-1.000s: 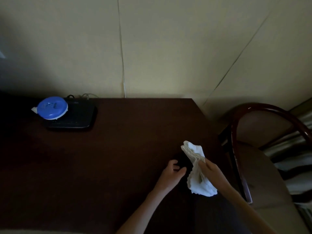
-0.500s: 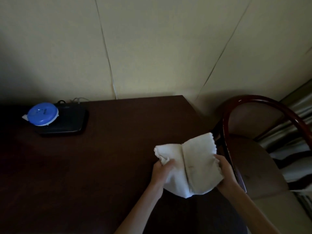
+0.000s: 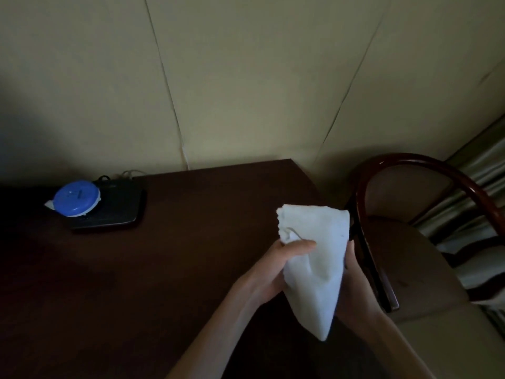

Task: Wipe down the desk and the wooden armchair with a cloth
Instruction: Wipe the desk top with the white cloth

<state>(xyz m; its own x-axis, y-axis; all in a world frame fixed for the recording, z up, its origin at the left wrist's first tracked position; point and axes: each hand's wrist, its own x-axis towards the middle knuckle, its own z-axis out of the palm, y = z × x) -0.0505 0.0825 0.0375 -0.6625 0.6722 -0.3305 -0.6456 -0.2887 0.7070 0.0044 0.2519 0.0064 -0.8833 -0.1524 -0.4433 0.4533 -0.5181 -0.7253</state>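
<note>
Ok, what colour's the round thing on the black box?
Blue: the round container, clearest in the head view.

I count one dark desk (image 3: 136, 269) and one wooden armchair (image 3: 404, 160) just beside its right edge. There is one white cloth (image 3: 322, 255), held near that right edge by two hands: one left hand (image 3: 276, 272) and one right hand (image 3: 355, 285). Near the desk's back left corner I see one flat black device (image 3: 123, 209) with one round blue container (image 3: 76, 201) on it, and what look like two cables (image 3: 128, 173) at the back edge
</note>
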